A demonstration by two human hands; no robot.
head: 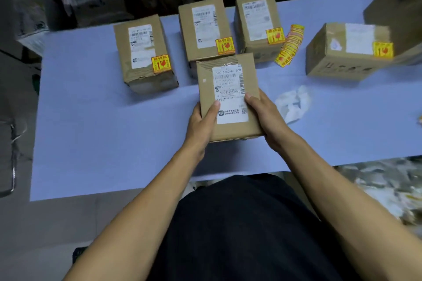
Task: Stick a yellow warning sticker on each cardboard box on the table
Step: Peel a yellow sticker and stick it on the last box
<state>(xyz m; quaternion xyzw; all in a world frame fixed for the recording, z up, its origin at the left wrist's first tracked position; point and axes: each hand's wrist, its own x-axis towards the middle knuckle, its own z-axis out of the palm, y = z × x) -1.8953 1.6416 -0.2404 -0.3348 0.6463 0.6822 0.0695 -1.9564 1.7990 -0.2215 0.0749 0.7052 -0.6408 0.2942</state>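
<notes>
Both hands clasp one cardboard box: the left hand (201, 124) wraps its left side with the thumb laid over the top face, and the right hand (266, 118) grips the right side, thumb pressed on the edge of the white shipping label (229, 93). This held box (228, 98) sits near the middle of the table (102, 121), closer to the near edge than the others, and its top face shows only the label, with no yellow sticker on it. Whether its base rests on the table or is lifted slightly cannot be told.

Just behind it, toward the far edge, stand three more boxes in a row: the left box (146, 55), the middle box (205, 29) and the right box (258, 25), each with a yellow warning sticker at the near right corner of its top. A fourth stickered box (347, 52) stands well apart near the right edge. Between it and the right box of the row lies a strip of yellow stickers (290, 45). Crumpled white backing paper (293, 102) lies just right of the right hand
</notes>
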